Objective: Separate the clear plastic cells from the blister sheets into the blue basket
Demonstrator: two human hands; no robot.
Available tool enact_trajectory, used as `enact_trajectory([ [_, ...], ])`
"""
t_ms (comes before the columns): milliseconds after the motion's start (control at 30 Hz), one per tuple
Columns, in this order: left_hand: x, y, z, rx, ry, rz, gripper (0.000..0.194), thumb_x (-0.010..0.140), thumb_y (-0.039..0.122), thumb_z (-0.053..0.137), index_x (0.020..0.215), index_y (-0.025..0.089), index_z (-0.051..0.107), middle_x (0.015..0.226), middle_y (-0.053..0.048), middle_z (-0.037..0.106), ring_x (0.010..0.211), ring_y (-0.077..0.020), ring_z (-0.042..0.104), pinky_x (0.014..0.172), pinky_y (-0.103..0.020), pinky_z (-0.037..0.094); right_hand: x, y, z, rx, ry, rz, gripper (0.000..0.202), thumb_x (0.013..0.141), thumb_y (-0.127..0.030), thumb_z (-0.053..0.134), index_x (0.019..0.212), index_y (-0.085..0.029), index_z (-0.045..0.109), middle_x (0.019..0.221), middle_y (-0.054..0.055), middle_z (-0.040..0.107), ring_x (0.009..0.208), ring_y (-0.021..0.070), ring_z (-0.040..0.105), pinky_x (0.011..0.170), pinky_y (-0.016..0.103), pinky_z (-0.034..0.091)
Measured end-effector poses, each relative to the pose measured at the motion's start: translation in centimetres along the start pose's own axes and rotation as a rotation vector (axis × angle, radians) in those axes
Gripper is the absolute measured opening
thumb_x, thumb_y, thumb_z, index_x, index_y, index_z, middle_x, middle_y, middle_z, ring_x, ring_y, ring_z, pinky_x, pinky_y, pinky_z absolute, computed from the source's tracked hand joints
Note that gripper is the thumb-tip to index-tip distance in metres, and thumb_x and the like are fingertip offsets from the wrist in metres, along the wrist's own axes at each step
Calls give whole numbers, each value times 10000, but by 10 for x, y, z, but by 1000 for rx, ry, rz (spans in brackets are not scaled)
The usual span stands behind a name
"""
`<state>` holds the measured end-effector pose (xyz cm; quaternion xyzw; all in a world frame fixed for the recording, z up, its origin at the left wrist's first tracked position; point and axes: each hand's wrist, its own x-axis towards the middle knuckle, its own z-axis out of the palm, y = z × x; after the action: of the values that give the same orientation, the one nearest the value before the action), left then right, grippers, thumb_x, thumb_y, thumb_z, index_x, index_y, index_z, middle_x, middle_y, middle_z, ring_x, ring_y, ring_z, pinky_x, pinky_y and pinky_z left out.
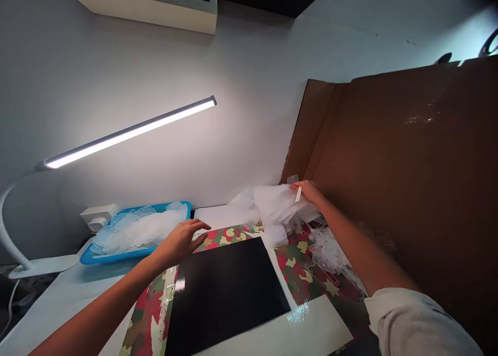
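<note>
My left hand (185, 237) hovers over the far left corner of a glossy black board (233, 288), its fingers apart and holding nothing. At the back right, my right hand (308, 190) is closed on a short flat white stick (299, 194). Its fingertips are at the edge of a heap of thin white sheets (272, 205). I cannot tell whether they also pinch a sheet. On the left stands a blue tray (134, 254), piled with translucent white pieces (148, 229).
A camouflage-patterned cover (299, 270) lies under the board, beside a white panel (311, 327). Clear plastic pieces (330, 249) lie below my right forearm. A tall cardboard sheet (389, 164) walls the right side. A lit lamp (132, 133) reaches over from the left.
</note>
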<state>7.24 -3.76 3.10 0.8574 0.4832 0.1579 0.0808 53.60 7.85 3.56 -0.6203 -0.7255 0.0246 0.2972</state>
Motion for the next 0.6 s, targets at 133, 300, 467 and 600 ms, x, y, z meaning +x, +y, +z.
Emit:
enact_trajectory([
  [133, 16, 26, 2, -171, 12, 48, 387, 924, 469, 449, 1225, 278, 601, 1255, -68, 592, 1076, -254, 599, 928, -405, 491, 10, -20, -23, 63, 115, -66, 466, 895, -499, 425, 825, -154, 731, 666, 28, 654, 647, 182, 569, 581, 264, 385],
  [300, 44, 73, 10, -704, -17, 47, 718, 839, 557, 582, 1456, 291, 329, 1469, -130, 390, 1268, -284, 482, 1003, -439, 456, -11, -86, -43, 228, 341, -148, 427, 888, -506, 460, 920, -170, 721, 745, 49, 663, 712, 196, 579, 647, 282, 433],
  [467, 39, 87, 38, -1507, -351, -245, 815, 841, 705, 451, 1478, 239, 247, 1403, -200, 455, 1151, -304, 578, 855, -443, 513, -112, -162, -19, 481, 46, -186, 369, 883, -505, 520, 974, -218, 733, 893, 59, 704, 836, 217, 649, 727, 298, 512],
  [600, -3, 61, 71, -1350, -332, -304, 584, 699, 422, 764, 1194, 182, 569, 1098, -92, 646, 949, -227, 628, 764, -297, 495, -189, -163, 17, 533, -420, -142, 308, 821, -489, 643, 974, -246, 757, 827, 37, 735, 768, 220, 682, 698, 304, 528],
])
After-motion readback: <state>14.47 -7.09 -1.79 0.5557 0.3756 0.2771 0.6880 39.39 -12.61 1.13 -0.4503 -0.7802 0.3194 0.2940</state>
